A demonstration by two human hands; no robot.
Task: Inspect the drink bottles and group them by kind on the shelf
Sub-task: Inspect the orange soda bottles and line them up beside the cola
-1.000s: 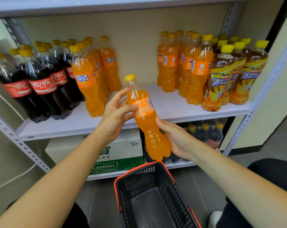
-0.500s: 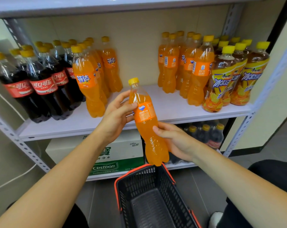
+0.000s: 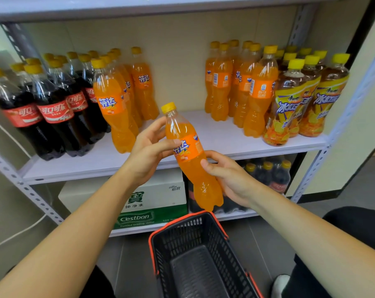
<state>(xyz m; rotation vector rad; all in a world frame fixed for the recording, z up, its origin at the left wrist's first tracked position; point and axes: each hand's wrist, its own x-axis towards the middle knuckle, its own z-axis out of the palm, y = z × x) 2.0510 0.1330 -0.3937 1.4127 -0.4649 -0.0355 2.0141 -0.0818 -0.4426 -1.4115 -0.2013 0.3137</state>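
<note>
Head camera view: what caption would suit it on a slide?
Left hand and right hand hold a tilted orange soda bottle before the drinks shelf, above a black basket.

Both arms are bare and reach in from the bottom corners of the frame, meeting at centre. The left forearm (image 3: 74, 229) rises from lower left; the left hand (image 3: 149, 151) grips the upper part of a Fanta bottle (image 3: 189, 160), thumb (image 3: 169, 144) laid across the label front, fingers curled behind. The right forearm (image 3: 300, 229) rises from lower right; the right hand (image 3: 229, 179) holds the bottle's lower part from the right side, thumb pressed on the front, fingers wrapped round the back. The two hands do not touch.
</note>
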